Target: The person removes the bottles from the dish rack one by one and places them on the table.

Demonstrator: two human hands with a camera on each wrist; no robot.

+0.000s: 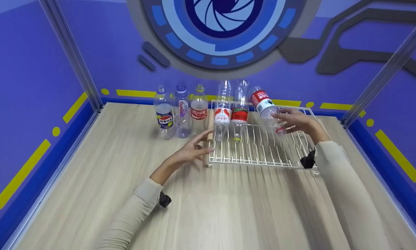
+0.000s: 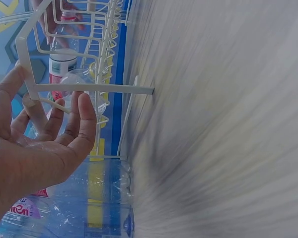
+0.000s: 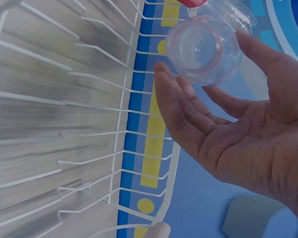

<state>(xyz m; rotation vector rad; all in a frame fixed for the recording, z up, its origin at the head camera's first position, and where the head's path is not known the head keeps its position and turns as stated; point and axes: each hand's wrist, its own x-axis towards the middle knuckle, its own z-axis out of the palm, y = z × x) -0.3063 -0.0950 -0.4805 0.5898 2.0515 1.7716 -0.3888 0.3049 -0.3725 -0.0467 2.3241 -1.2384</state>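
Note:
My right hand (image 1: 293,121) holds a clear plastic bottle (image 1: 267,107) with a red and white label, tilted neck down over the white wire rack (image 1: 256,161). In the right wrist view, its round open mouth (image 3: 196,44) lies between thumb and fingers. With my left hand (image 1: 190,149) I grip the rack's near left corner, thumb at the white frame and fingers curled by the wooden handle (image 2: 35,113). Two empty bottles lean neck down in the rack's left part, one with a white and red label (image 1: 222,115), the other with a red label (image 1: 239,115).
Left of the rack, three capless bottles stand upright in a row: one with a dark blue label (image 1: 165,120), one with a pink and purple label (image 1: 183,108), one with a red label (image 1: 199,113). A purple-blue wall (image 1: 107,45) rises behind the wooden table (image 1: 194,208).

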